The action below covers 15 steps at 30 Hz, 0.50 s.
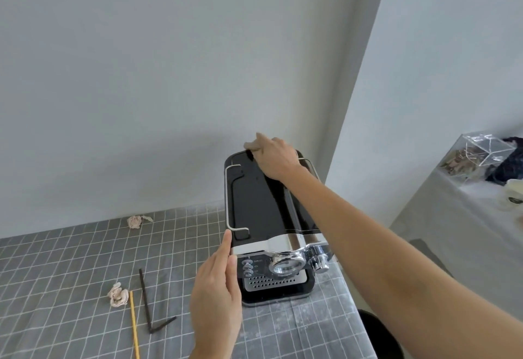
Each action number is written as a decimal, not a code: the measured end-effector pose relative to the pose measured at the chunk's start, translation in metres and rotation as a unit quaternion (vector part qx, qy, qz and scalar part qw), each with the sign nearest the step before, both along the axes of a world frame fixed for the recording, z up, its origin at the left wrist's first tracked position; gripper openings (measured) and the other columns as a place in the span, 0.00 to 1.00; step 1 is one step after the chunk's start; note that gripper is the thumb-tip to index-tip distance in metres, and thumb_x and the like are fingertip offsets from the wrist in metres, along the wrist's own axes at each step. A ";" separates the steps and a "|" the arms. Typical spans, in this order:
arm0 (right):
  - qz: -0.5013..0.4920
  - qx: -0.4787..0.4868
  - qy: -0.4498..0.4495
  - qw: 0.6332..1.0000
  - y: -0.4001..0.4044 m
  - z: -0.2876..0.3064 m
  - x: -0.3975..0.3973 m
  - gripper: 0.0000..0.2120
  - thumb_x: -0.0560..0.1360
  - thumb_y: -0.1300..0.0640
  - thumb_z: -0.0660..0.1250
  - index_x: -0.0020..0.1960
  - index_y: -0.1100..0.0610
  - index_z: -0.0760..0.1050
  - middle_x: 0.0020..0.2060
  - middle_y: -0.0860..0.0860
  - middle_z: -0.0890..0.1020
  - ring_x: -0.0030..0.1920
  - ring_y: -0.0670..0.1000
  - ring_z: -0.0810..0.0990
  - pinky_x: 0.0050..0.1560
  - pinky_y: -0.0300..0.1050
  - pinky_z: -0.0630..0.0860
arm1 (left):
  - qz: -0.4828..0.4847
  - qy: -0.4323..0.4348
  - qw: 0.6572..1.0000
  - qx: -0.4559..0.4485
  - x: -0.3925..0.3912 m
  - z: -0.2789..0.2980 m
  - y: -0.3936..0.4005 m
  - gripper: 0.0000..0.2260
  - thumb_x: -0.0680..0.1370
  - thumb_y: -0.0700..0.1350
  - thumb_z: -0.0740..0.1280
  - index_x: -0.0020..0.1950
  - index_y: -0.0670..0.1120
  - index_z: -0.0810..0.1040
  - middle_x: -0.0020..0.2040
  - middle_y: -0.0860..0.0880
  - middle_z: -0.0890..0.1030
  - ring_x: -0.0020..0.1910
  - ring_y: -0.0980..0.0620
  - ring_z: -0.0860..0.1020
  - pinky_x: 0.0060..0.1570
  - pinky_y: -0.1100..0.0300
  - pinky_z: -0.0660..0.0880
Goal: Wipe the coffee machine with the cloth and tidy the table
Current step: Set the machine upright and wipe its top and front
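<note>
We steady the coffee machine [266,217], which stands at the table's [56,274] right end, with our left hand [218,282], fingers together and flat against its side. Right hand [276,158] presses a dark cloth [250,154] at the top's rear edge, fingers curled on it. Advice: wipe in overlapping strokes; 2 paper wads [117,294] wait.

Under the fingers of the right hand [273,158], the coffee machine [263,206] top is seen as glossy black plastic — smooth and reflective. Beside the left hand [216,299] fingertips, a polished chrome band [271,242] and a perforated matt metal grille [271,281] are shown. The table [70,259] is covered with matt gridded cloth — crumpled paper [117,295] lies on it.
</note>
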State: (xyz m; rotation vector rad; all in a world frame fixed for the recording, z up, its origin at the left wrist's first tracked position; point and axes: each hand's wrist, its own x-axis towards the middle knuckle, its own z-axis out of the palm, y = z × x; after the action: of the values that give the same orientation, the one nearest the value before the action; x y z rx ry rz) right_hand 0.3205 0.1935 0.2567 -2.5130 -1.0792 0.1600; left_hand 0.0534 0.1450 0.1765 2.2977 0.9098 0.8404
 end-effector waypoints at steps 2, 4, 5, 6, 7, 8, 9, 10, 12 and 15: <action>0.032 0.016 0.005 0.999 -0.017 0.001 -0.016 0.18 0.77 0.47 0.51 0.64 0.39 0.70 0.57 0.51 0.81 0.59 0.59 0.78 0.57 0.59 0.75 | 0.000 0.000 1.000 0.000 0.000 -0.001 0.000 0.20 0.81 0.54 0.51 0.73 0.55 0.65 0.37 0.54 0.79 0.39 0.56 0.76 0.36 0.70 0.70; 0.061 0.019 -0.031 0.997 -0.041 0.002 -0.043 0.15 0.79 0.47 0.54 0.62 0.43 0.74 0.53 0.51 0.81 0.57 0.59 0.77 0.57 0.60 0.74 | -0.004 0.002 1.000 -0.003 0.000 -0.002 0.001 0.20 0.81 0.55 0.51 0.73 0.56 0.65 0.39 0.52 0.80 0.39 0.55 0.77 0.37 0.69 0.71; 0.075 0.020 -0.045 0.996 -0.055 0.002 -0.060 0.14 0.80 0.48 0.55 0.60 0.47 0.76 0.52 0.51 0.80 0.57 0.58 0.76 0.58 0.61 0.74 | -0.004 0.002 1.000 -0.005 0.000 -0.002 0.000 0.20 0.81 0.55 0.51 0.73 0.56 0.65 0.39 0.52 0.80 0.39 0.54 0.77 0.37 0.69 0.70; 0.087 0.022 -0.052 0.995 -0.069 0.001 -0.077 0.14 0.80 0.49 0.56 0.59 0.49 0.77 0.53 0.51 0.80 0.59 0.59 0.74 0.61 0.61 0.72 | -0.003 0.003 1.000 -0.006 0.001 -0.001 0.000 0.20 0.81 0.55 0.50 0.73 0.56 0.65 0.39 0.52 0.80 0.39 0.55 0.77 0.36 0.69 0.69; 0.091 0.025 -0.051 0.994 -0.082 -0.001 -0.092 0.13 0.81 0.50 0.57 0.60 0.50 0.78 0.56 0.52 0.80 0.63 0.60 0.72 0.64 0.60 0.70 | -0.002 0.006 1.000 -0.008 0.001 -0.001 -0.001 0.20 0.81 0.55 0.51 0.73 0.56 0.66 0.39 0.51 0.80 0.39 0.55 0.76 0.36 0.70 0.68; 0.083 0.031 -0.042 0.995 -0.094 -0.004 -0.105 0.14 0.81 0.52 0.58 0.62 0.50 0.77 0.60 0.53 0.79 0.66 0.62 0.70 0.66 0.60 0.68 | -0.002 0.009 1.000 -0.009 0.002 0.000 -0.001 0.20 0.81 0.54 0.51 0.73 0.56 0.66 0.39 0.51 0.81 0.39 0.55 0.75 0.36 0.70 0.68; 0.063 0.043 -0.032 0.997 -0.102 -0.006 -0.111 0.14 0.81 0.53 0.59 0.65 0.51 0.76 0.62 0.55 0.78 0.67 0.63 0.69 0.65 0.61 0.67 | -0.002 0.011 1.000 -0.011 0.002 0.001 -0.001 0.20 0.81 0.54 0.51 0.73 0.56 0.66 0.40 0.51 0.81 0.38 0.55 0.75 0.36 0.70 0.68; 0.036 0.050 -0.025 0.998 -0.105 -0.009 -0.110 0.15 0.81 0.53 0.59 0.66 0.51 0.74 0.63 0.56 0.77 0.66 0.64 0.69 0.63 0.60 0.68 | -0.002 0.011 1.000 -0.013 0.002 0.002 -0.002 0.20 0.81 0.54 0.51 0.73 0.56 0.67 0.40 0.51 0.81 0.39 0.55 0.76 0.36 0.70 0.69; -0.018 0.053 -0.024 0.998 -0.099 -0.010 -0.095 0.16 0.81 0.52 0.57 0.67 0.53 0.71 0.59 0.57 0.78 0.61 0.63 0.71 0.59 0.59 0.70 | -0.005 0.012 1.000 -0.013 0.002 0.003 -0.001 0.20 0.81 0.54 0.52 0.73 0.56 0.67 0.43 0.52 0.82 0.42 0.54 0.78 0.38 0.67 0.74; -0.089 0.046 0.006 0.995 -0.074 -0.006 -0.059 0.17 0.82 0.51 0.54 0.68 0.53 0.69 0.61 0.59 0.76 0.67 0.65 0.68 0.65 0.61 0.66 | 0.000 0.019 1.000 -0.005 0.002 0.005 0.000 0.18 0.83 0.52 0.54 0.73 0.56 0.66 0.49 0.54 0.83 0.49 0.54 0.80 0.44 0.61 0.79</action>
State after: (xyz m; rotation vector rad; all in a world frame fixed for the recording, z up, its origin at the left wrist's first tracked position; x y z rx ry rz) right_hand 0.2618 0.1194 0.2504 -2.5049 -0.8327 0.0724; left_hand 0.0551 0.1447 0.1810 2.3125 0.9283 0.7945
